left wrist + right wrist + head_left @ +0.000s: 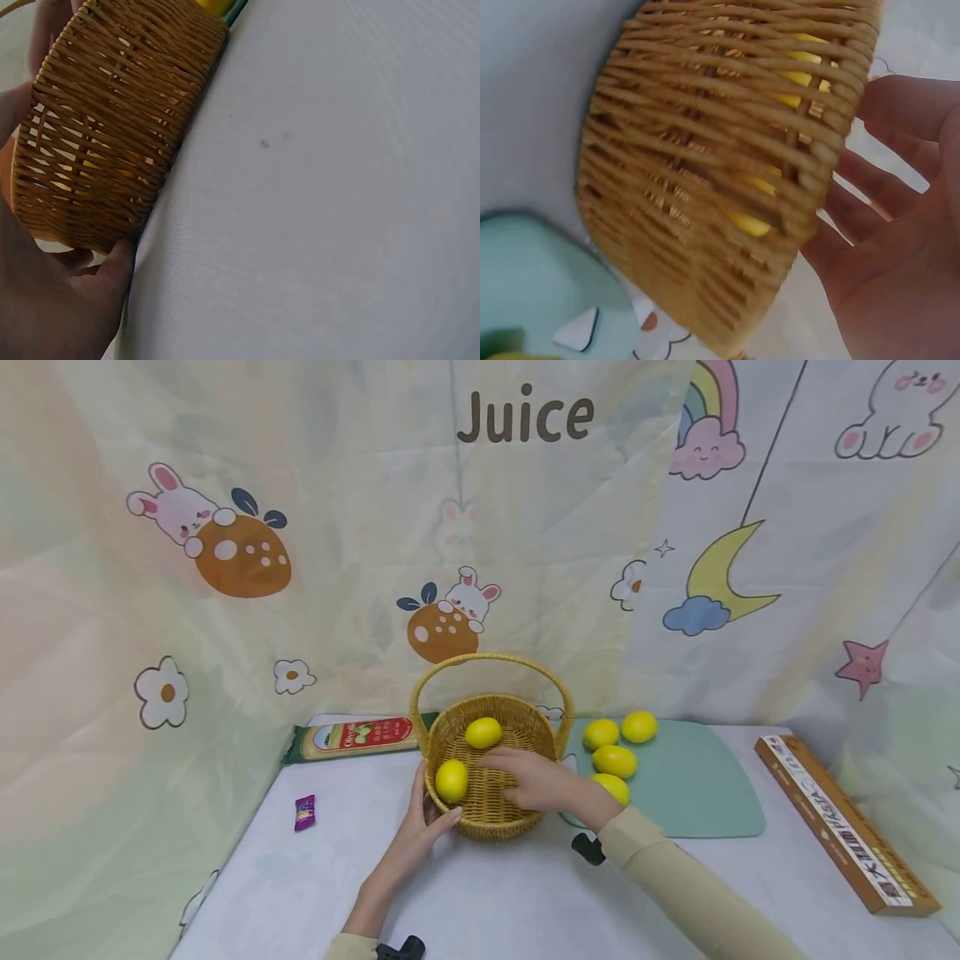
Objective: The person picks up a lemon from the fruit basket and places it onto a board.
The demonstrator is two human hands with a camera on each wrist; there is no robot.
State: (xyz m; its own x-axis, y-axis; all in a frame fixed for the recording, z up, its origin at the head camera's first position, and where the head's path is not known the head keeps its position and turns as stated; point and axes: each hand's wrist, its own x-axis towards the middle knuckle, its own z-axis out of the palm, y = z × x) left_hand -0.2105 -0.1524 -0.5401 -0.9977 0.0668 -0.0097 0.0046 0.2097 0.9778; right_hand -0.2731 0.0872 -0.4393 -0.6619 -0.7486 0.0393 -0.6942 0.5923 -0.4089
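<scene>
The left hand grips the wicker basket by its side; this looks light and stiff. Inside it, the right hand has loosely bent fingers and no visible hold, near two lemons, probably firm, slippery, best taken around the middle.

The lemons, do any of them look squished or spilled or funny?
No, nothing stands out. Two lemons sit in the basket and four more rest on the green board, one partly hidden. I see no dents or splits.
</scene>
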